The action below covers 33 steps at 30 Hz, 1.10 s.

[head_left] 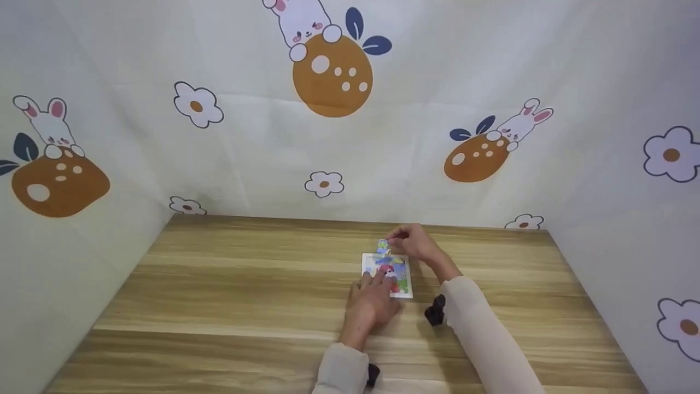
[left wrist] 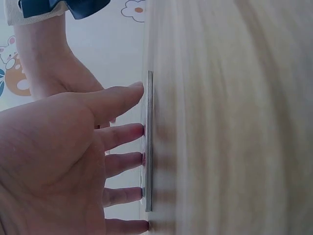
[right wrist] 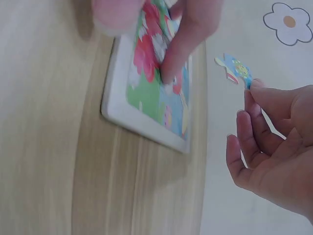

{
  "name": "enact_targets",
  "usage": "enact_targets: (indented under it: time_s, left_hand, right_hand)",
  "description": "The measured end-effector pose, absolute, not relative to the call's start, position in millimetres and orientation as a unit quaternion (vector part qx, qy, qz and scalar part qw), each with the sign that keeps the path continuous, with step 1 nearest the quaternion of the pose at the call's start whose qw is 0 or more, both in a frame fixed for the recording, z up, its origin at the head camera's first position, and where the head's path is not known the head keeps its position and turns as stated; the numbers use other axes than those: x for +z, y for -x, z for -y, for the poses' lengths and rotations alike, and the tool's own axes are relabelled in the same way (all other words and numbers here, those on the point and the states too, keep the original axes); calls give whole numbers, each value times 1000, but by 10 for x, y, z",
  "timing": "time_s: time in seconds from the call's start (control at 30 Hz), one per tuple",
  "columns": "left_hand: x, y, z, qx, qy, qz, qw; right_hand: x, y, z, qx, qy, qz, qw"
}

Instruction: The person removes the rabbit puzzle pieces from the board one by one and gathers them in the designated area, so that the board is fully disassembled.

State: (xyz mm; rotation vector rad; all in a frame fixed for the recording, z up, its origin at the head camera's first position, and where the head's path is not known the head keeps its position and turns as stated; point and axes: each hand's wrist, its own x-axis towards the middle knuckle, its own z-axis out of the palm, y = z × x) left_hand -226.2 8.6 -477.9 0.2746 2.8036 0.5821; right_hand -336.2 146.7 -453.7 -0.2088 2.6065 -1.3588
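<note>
A jigsaw puzzle board (head_left: 407, 276) with a white frame and a colourful picture lies flat on the table. My left hand (head_left: 372, 302) rests on it, its straight fingertips pressing the picture, as the left wrist view shows from the side. Above the board's far edge, my right hand (head_left: 414, 242) pinches a small blue puzzle piece (right wrist: 238, 70) between thumb and index finger. In the right wrist view the piece is held up off the board, and the other fingers of the right hand (right wrist: 279, 137) are loosely bent. My left hand hides part of the picture.
A wood-grain table (head_left: 219, 295) spreads around the board. Behind and at both sides hangs a pale cloth (head_left: 246, 148) printed with rabbits, oranges and flowers. Dark straps (head_left: 436, 311) sit at the cuffs of the light sleeves (head_left: 484, 323).
</note>
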Motion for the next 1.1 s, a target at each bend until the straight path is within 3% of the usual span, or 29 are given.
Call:
enact_targets:
  time_s: [0.5, 0.97, 1.1]
  left_hand:
    - [-4776, 2286, -68, 205, -98, -966, 123]
    - [-4795, 2247, -82, 215, -97, -964, 126]
    - [-4795, 2241, -70, 221, -92, -962, 130]
  right_hand:
    - [-4508, 3410, -1951, -441, 94, -891, 50]
    - [-4647, 3400, -2276, -387, 55, -916, 85]
    - [-4698, 3394, -2287, -386, 32, -914, 118]
